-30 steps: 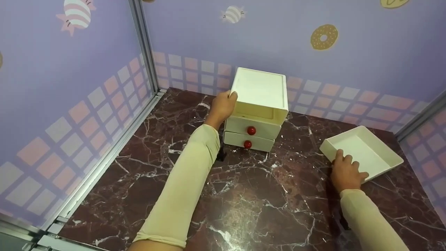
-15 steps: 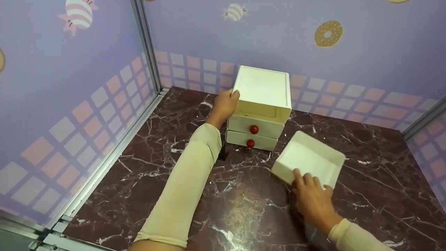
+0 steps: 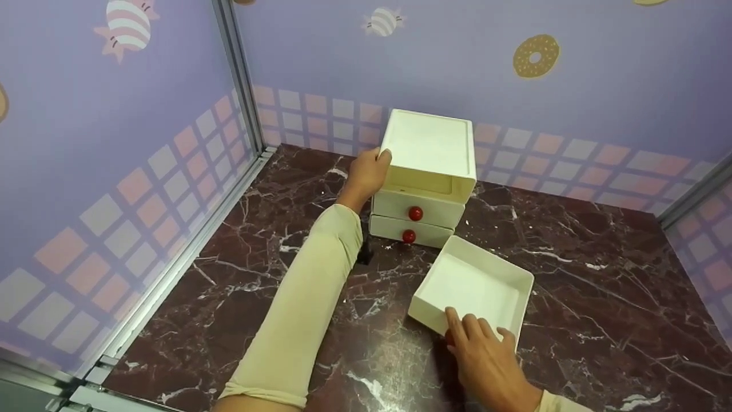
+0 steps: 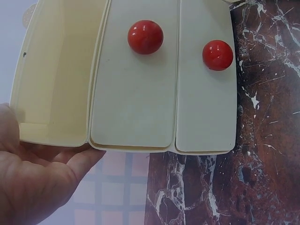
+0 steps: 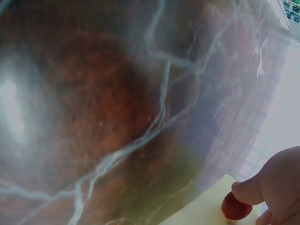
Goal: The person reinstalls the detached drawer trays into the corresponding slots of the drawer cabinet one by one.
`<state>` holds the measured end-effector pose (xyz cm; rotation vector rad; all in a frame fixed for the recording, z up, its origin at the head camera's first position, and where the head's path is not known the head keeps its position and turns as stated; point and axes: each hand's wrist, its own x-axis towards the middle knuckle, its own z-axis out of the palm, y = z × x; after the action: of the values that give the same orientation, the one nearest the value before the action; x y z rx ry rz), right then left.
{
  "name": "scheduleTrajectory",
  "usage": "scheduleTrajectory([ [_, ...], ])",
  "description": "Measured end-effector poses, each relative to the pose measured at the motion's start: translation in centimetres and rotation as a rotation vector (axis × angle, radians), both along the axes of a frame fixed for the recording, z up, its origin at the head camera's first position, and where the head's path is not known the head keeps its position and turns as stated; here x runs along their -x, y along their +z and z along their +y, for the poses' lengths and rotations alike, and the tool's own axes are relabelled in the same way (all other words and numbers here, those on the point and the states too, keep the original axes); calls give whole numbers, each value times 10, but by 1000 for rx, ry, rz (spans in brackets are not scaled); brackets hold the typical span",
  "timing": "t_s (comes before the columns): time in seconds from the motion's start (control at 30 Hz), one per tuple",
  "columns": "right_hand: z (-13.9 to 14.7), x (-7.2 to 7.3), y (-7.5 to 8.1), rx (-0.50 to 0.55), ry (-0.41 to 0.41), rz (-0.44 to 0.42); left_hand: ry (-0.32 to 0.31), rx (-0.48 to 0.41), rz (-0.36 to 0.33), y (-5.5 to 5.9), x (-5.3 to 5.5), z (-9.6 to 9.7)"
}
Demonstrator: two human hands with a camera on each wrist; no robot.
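A white drawer cabinet (image 3: 432,143) stands near the back wall, its top slot bare of a drawer. Below that slot sit two drawers with red ball knobs, the middle knob (image 4: 145,37) and the lower knob (image 4: 218,55). My left hand (image 3: 367,174) holds the cabinet's upper left side, thumb at the top edge. In front of the cabinet, turned at an angle, is a loose white drawer (image 3: 474,286) with nothing inside. My right hand (image 3: 483,357) grips it at its front; in the right wrist view the thumb presses on its red knob (image 5: 236,206).
The dark red marbled table (image 3: 274,320) carries all of this. A purple patterned wall (image 3: 600,86) rises behind the cabinet, and another panel closes the left side along a metal rail (image 3: 189,252). A small black object (image 3: 364,254) lies partly hidden by the left sleeve.
The right hand has carried the loose drawer from the far right leftward and nearer, to in front of the cabinet. The left hand has stayed on the cabinet.
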<state>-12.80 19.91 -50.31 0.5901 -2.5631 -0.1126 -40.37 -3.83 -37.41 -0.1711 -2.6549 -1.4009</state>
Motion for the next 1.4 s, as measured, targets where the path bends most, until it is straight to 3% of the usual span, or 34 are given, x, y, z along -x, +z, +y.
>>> scheduleTrajectory([
  [0.43,-21,-17,7,-56,48,-105,-2,-30,-6,-2,1,0],
  [0.67,-32,-20,12,-65,121,-59,-34,-39,-6,1,-2,-3],
  [1.0,-44,-11,40,-122,205,-6,-129,-77,-193,15,-1,-11],
  [1.17,-50,3,54,-137,229,59,-156,-95,-255,21,-2,-12],
  [1.4,-53,24,65,-206,228,54,-165,-54,-336,27,-2,-12],
])
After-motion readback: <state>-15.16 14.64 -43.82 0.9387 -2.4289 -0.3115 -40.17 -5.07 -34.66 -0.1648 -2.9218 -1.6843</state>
